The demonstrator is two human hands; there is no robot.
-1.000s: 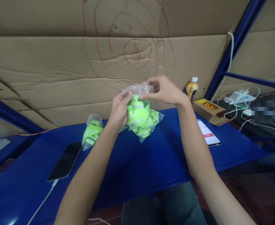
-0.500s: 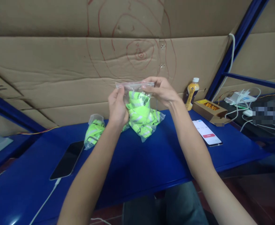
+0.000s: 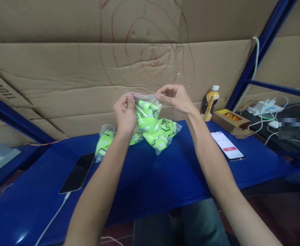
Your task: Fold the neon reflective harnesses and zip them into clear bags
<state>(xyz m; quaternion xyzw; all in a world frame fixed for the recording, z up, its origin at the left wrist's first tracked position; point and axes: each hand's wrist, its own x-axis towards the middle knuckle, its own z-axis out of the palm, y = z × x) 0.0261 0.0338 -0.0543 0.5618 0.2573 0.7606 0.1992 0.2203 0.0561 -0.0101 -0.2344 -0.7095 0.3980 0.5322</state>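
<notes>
Between my hands hangs a clear zip bag (image 3: pixel 147 118) with folded neon-green cloth and pale reflective strips inside. My left hand (image 3: pixel 125 114) pinches the bag's top left corner. At the top right corner, my right hand (image 3: pixel 174 98) grips the zip edge between thumb and fingers. Behind and below the held bag, another bagged green bundle (image 3: pixel 162 136) lies on the blue table (image 3: pixel 150 181). One more bagged green bundle (image 3: pixel 104 140) rests further left, partly hidden by my left forearm.
A dark phone (image 3: pixel 77 173) on a white cable lies at the left, a lit phone (image 3: pixel 228 146) at the right. Behind the lit phone are a yellow drink bottle (image 3: pixel 211 103) and an open cardboard box (image 3: pixel 231 121). A cardboard wall (image 3: pixel 62 68) stands behind the table.
My right hand has slid its grip to the bag's right corner. My left hand has shifted slightly left, pinching the top edge. The view has turned slightly.
</notes>
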